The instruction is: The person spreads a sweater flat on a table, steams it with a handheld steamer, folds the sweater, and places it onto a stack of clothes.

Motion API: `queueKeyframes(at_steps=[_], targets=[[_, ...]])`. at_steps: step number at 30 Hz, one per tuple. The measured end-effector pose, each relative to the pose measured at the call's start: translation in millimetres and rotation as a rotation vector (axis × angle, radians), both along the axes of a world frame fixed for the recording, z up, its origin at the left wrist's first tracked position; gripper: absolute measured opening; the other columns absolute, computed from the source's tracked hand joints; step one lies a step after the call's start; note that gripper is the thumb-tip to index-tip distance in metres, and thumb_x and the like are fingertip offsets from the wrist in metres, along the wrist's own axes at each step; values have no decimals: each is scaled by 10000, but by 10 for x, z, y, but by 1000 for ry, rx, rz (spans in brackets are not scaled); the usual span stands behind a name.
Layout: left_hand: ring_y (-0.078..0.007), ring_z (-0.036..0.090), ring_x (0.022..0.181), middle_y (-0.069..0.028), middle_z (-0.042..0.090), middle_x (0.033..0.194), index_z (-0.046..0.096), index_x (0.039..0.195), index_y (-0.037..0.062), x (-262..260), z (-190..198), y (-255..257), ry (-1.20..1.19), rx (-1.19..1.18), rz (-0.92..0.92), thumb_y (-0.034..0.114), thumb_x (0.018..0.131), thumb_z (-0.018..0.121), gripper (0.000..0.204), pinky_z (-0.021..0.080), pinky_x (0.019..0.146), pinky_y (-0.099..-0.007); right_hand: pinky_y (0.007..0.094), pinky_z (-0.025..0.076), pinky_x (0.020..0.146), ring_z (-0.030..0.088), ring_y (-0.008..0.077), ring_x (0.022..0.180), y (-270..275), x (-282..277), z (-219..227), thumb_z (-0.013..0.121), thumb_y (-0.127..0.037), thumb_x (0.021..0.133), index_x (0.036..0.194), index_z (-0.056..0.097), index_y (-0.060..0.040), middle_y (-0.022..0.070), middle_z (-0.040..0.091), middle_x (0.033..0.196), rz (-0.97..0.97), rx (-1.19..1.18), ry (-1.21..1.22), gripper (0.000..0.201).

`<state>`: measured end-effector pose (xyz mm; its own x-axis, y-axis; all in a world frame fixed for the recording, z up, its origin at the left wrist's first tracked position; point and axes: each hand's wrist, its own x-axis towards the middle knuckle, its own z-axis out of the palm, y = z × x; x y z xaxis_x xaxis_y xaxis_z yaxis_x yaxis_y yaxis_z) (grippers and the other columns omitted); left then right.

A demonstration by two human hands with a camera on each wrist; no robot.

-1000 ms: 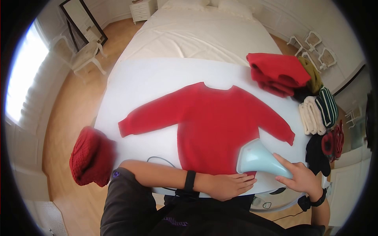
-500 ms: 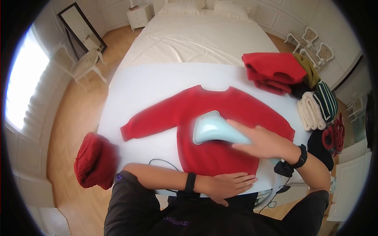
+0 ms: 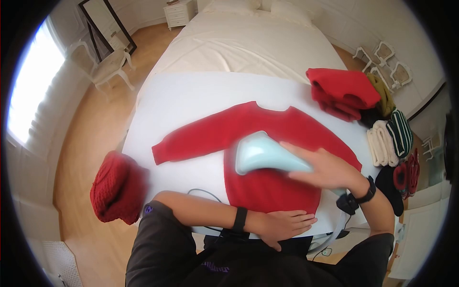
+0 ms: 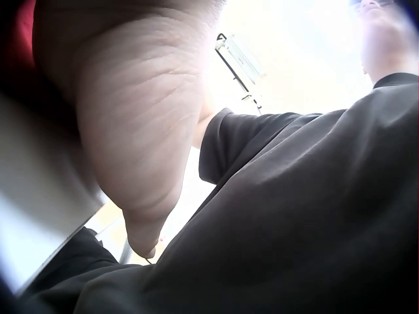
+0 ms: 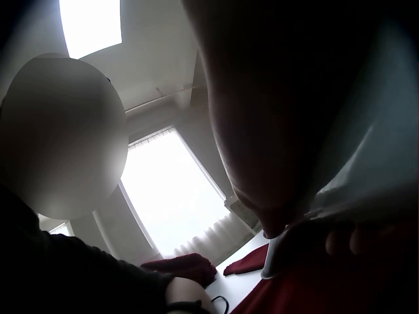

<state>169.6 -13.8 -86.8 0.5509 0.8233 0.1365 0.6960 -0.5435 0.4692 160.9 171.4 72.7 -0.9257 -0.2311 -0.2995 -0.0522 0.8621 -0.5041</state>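
Note:
A red long-sleeved sweater (image 3: 258,191) lies spread flat on the white board (image 3: 196,184), its neckline toward the bed. My right hand (image 3: 330,168) grips the handle of a pale blue garment steamer (image 3: 267,155), whose wide head is over the middle of the sweater's body. A hose runs down from the steamer past the right wrist. My left hand (image 3: 287,225) rests flat across the sweater's bottom hem, fingers straight and pointing right. In the left wrist view its thumb side shows beside the dark shirt. The right wrist view is dark, with the hand covering much of the steamer.
A bunched dark red knit (image 3: 117,189) sits at the board's left edge. Folded red clothing (image 3: 342,91), cream knitwear (image 3: 381,143) and a green striped piece (image 3: 400,133) are piled along the right. A thin cable (image 3: 203,192) loops by the left forearm. Beyond the board stands a bed (image 3: 248,48).
The right hand has carried the steamer from the sweater's lower right hem up and left to its middle, staying near there over the last half second. My left hand stays on the hem.

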Motion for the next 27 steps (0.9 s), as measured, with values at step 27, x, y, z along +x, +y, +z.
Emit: queueKeyframes(at_steps=[27], targets=[[-410,97,1648,-344,114,1735,202,1608,-175,20,-57,9,13,21,-9,465,836,838,1188,140,1334,-508,444,573,753,716,427,701,18,416,100,686,-385,1011,1693,310,-218,263,684,743,-88,145,-142,796]])
